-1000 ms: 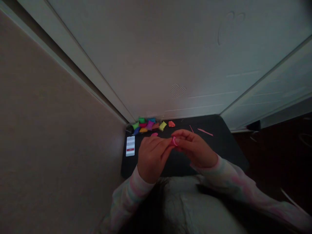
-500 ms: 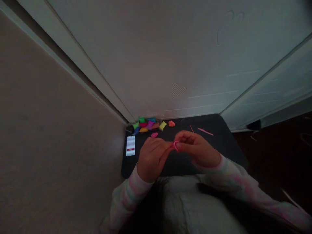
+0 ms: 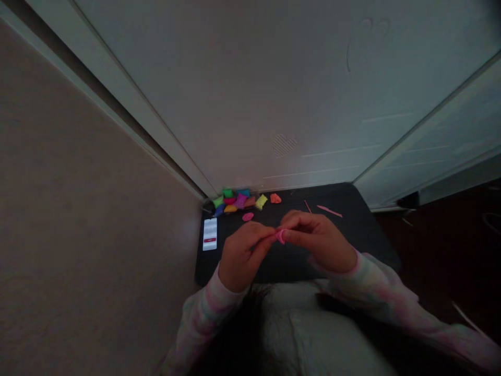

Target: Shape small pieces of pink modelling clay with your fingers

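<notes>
A small pink piece of modelling clay [image 3: 281, 236] is pinched between both hands above the dark table. My left hand [image 3: 245, 254] grips its left side between thumb and fingertips. On the other side, my right hand [image 3: 319, 237] holds it with thumb and bent fingers, so part of the clay is hidden. Just beyond my left hand, a flat pink clay piece [image 3: 248, 216] lies on the table. An orange clay lump [image 3: 275, 198] rests farther back.
Several colourful clay packets [image 3: 240, 201] are heaped at the table's back left. A phone [image 3: 210, 234] with a lit screen lies at the left edge. A thin pink stick [image 3: 308, 207] and a flat pink tool [image 3: 329, 211] lie at the back right. A white panel [image 3: 242, 104] rises behind the table [image 3: 360, 219].
The clay between my fingers has changed from a looped look to a more folded one. My left hand's fingers have shifted slightly around it; the things on the table stay put.
</notes>
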`<state>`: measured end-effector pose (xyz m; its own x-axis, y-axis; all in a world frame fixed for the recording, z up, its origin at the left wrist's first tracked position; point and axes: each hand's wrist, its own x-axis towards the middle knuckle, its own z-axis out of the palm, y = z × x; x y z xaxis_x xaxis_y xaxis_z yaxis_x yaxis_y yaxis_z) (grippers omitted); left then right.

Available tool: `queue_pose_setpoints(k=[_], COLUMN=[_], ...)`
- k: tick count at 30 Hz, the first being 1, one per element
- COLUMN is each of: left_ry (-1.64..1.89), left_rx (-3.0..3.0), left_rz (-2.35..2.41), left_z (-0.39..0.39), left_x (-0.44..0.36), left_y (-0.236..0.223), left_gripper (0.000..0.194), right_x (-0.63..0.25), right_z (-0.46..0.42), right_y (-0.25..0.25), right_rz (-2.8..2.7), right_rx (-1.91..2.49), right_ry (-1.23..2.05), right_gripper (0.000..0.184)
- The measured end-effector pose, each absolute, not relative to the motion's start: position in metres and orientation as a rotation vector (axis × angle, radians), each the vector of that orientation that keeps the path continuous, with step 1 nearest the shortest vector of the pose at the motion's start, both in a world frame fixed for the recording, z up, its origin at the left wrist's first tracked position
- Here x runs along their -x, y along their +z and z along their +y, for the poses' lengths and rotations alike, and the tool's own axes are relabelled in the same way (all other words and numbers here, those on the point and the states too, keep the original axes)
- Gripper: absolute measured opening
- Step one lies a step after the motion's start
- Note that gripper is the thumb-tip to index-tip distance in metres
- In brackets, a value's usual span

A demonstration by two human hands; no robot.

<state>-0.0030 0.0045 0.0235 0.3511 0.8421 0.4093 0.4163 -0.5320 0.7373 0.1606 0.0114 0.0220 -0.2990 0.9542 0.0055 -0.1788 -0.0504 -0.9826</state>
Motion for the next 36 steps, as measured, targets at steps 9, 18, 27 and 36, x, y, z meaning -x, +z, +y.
queue_pose_setpoints(k=[9, 18, 27, 36], left_ry=[1.087, 1.056, 1.027, 0.915], left_rx=[-2.048, -1.729, -1.672, -1.627], left_rz=[1.101, 1.137, 1.076, 1.015], left_z=[0.0053, 0.0030, 0.0033, 0.0031], left_x=[0.0022, 0.0010, 0.0024, 0.0046], left_y=[0.0211, 0.0199, 0.0166, 0.0148], left_gripper=[0.008, 0.006, 0.004, 0.008], right_x=[-0.1620, -0.1582, -0.1637, -0.1662], right_z=[0.0078, 0.0069, 0.0124, 0.0139], right_y=[0.0205, 0.0191, 0.0239, 0.0222], right_rz=[-1.399, -1.280, -1.236, -1.167], right_rx=[1.013, 1.007, 1.005, 0.931], right_ry=[1.271, 1.401, 1.640, 1.745], right_gripper=[0.003, 0.010, 0.015, 0.004])
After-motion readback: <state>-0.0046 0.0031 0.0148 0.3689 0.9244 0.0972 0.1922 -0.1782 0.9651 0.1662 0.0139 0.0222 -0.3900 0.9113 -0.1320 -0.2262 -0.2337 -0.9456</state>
